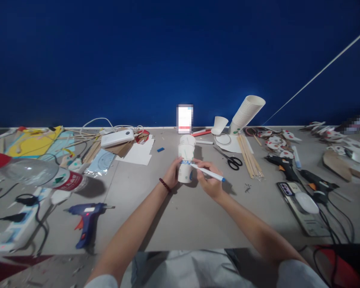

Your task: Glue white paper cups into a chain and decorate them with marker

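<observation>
In the middle of the table stand white paper cups (185,173), one on top of another, with blue markings around the lower one. My left hand (172,173) is closed around the left side of the lower cup; its fingertips are partly hidden. A white marker (208,172) with a blue end sits in my right hand (210,182), its tip at the right side of the cup's blue markings. Whether the tip touches the paper I cannot tell.
Black scissors (234,162) and a leaning stack of paper cups (249,112) lie to the right, near wooden sticks (248,156) and a phone (303,210). On the left are a blue glue gun (88,220), a bottle (45,174) and a power strip (21,228).
</observation>
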The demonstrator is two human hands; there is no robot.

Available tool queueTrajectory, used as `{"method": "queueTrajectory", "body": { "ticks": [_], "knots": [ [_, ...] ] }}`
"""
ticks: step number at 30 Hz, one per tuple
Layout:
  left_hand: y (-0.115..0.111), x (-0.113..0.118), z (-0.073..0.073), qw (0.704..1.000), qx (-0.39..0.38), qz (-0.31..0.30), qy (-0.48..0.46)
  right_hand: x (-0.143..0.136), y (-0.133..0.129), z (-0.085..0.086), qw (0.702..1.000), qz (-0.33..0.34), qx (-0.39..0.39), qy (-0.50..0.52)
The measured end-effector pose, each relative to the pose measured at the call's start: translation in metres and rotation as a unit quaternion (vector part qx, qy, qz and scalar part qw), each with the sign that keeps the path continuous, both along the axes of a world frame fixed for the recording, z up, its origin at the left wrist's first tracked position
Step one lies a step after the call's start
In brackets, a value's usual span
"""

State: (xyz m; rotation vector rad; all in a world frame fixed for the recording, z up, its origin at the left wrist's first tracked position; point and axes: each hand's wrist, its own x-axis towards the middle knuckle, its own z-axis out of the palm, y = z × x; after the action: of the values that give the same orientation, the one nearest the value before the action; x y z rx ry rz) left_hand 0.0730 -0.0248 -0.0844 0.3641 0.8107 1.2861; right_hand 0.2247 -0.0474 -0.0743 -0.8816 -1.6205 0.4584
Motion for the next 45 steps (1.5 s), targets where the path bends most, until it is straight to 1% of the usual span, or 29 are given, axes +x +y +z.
{"method": "queueTrajectory", "body": {
  "ticks": [13,19,25,30,38,45],
  "knots": [
    [0.0005,-0.0002,0.0001,1.000,0.004,-0.007,-0.005,0.0006,0.0001,0.0018,1.000,0.001,-0.004,0.010],
    [0.0001,-0.0008,0.0010,1.000,-0.001,-0.016,-0.014,0.0004,-0.0004,0.0043,1.000,-0.016,0.002,-0.004],
    [0.0003,-0.0008,-0.0011,1.000,-0.002,-0.022,-0.017,-0.0008,0.0002,0.0072,0.999,-0.029,0.013,-0.004],
    [0.0004,-0.0003,-0.0020,1.000,0.002,-0.015,-0.013,-0.0010,0.0006,0.0057,1.000,-0.027,0.010,0.005],
    [0.0000,-0.0004,0.0032,1.000,0.003,-0.024,-0.008,-0.0009,-0.0006,0.0027,1.000,-0.017,0.003,0.010],
    [-0.0006,0.0008,0.0043,1.000,0.005,-0.023,0.004,0.0000,-0.0005,0.0024,1.000,-0.014,0.012,0.005]
  ]
}}
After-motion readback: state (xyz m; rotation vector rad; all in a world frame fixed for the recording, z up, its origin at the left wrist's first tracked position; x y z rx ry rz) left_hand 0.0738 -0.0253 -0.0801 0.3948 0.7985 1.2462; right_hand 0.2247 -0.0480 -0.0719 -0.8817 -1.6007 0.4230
